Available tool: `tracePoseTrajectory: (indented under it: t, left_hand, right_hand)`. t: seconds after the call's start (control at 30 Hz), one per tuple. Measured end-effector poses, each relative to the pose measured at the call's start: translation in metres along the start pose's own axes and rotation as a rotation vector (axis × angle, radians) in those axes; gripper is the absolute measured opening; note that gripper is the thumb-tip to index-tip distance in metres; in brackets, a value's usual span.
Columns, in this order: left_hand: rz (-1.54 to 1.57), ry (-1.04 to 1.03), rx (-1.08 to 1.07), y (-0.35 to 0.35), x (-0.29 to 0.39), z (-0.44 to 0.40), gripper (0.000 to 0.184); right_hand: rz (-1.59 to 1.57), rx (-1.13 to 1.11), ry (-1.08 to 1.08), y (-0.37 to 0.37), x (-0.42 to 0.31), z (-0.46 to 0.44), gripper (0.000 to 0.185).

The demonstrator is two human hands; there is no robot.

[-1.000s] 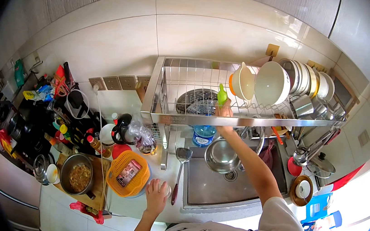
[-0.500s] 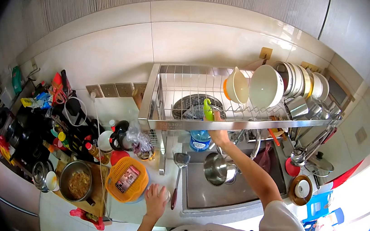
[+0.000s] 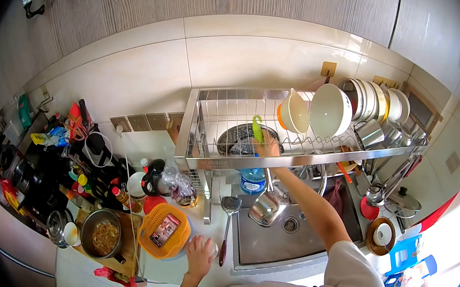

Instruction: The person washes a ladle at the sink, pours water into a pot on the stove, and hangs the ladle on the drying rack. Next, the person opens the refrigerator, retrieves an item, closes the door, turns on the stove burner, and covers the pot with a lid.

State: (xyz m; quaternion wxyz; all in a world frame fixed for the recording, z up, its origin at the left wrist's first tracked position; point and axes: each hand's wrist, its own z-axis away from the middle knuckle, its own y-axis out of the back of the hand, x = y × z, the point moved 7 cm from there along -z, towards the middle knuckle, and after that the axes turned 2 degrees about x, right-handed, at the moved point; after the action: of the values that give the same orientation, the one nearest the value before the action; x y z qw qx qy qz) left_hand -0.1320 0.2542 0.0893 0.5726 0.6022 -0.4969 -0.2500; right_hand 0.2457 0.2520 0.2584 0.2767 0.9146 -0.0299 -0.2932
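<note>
Our long silver wire dish rack (image 3: 222, 165) stands above the grey rectangular steel sink (image 3: 286, 246). Over that sink, the shiny round steel saucepan (image 3: 268, 207) tilts. Our right hand (image 3: 267, 145) has fingers clamped on its lime-green handle (image 3: 257, 128); our left hand (image 3: 199, 256) covers a small white object (image 3: 214, 249), its grip unclear to us.

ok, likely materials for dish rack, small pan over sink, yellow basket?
Dish rack: likely stainless steel, satin; grey sheen, soft highlights.
Small pan: polished metal, probably stainless; bright, mirror-like glints.
Yellow basket: probably plastic, semi-matte; uniform colour, slotted-looking sides.
</note>
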Motion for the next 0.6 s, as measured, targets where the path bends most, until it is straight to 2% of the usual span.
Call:
tracePoseTrajectory:
  t: [0.1, 0.2, 0.3, 0.37, 0.5, 0.6]
  left_hand:
    - [0.012, 0.005, 0.001, 0.001, 0.0, 0.0, 0.062]
    - [0.022, 0.003, 0.01, 0.001, -0.001, 0.001, 0.062]
    - [0.005, 0.001, 0.015, -0.002, -0.002, 0.002, 0.063]
    - [0.006, -0.004, 0.026, -0.001, 0.0, 0.003, 0.063]
    - [0.034, -0.025, 0.045, 0.005, 0.002, 0.003, 0.062]
    - [0.024, -0.014, 0.048, 0.003, 0.0, 0.001, 0.067]
  right_hand:
    - [-0.293, -0.08, -0.391, 0.01, -0.016, -0.005, 0.038]
    - [-0.37, -0.02, -0.514, 0.009, -0.018, -0.007, 0.041]
    - [-0.119, 0.22, -0.149, 0.007, -0.008, -0.011, 0.04]
    - [-0.147, 0.226, -0.214, -0.003, 0.008, -0.006, 0.042]
    - [-0.226, 0.287, -0.15, 0.0, -0.005, 0.01, 0.046]
    - [-0.269, 0.155, -0.294, -0.011, 0.009, 0.012, 0.051]
